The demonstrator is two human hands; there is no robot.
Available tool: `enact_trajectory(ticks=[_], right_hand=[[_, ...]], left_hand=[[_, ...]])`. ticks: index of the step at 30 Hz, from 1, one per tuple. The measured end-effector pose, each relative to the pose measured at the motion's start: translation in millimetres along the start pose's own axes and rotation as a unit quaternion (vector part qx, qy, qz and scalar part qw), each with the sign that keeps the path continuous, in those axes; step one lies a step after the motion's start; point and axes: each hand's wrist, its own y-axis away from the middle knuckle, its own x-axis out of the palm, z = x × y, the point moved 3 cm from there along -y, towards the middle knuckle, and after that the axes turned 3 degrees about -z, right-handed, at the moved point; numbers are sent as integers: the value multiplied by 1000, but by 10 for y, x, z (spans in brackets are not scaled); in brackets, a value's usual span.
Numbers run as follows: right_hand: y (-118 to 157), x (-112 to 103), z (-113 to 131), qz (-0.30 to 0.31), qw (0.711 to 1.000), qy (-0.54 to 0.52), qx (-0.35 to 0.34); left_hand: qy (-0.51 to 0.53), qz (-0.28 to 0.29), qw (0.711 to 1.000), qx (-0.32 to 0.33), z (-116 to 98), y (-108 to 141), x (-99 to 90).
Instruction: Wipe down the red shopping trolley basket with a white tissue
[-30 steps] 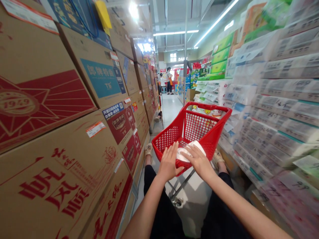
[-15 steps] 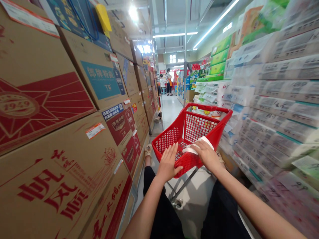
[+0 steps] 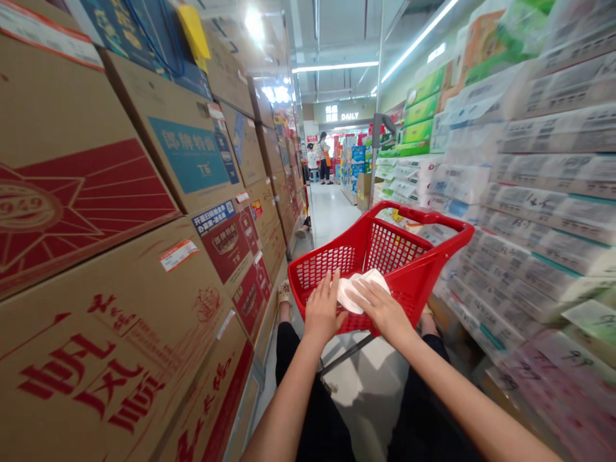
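Note:
A red plastic shopping cart (image 3: 414,273) with a perforated basket stands between my legs, its handle towards the far right. My left hand (image 3: 322,311) rests over the near rim of the basket, fingers stretched out and thumb apart. Close beside it, my right hand (image 3: 385,311) presses a white cloth (image 3: 352,296) against the near end of the basket. The cloth sticks out past the fingertips. Part of it is hidden under that hand.
Stacked cardboard cartons (image 3: 96,308) line the left side. Tall piles of wrapped paper packs (image 3: 543,212) rise close on the right. A metal pole (image 3: 374,147) stands beyond the cart. Farther down the aisle, a person in a striped top (image 3: 323,157) stands.
The cart has turned, its handle end swinging to the right. My right hand and the cloth have moved left, closer to my left hand, which stays at the near rim.

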Motion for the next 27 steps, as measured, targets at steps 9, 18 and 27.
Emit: enact_trajectory(ticks=[9, 18, 27], right_hand=[[52, 79, -526, -6, 992, 58, 111], [8, -58, -805, 32, 995, 62, 67], [52, -179, -942, -16, 987, 88, 133]], left_hand=[[-15, 22, 1000, 4, 92, -15, 32], [-12, 59, 998, 10, 46, -42, 61], [-76, 103, 991, -24, -67, -1, 42]])
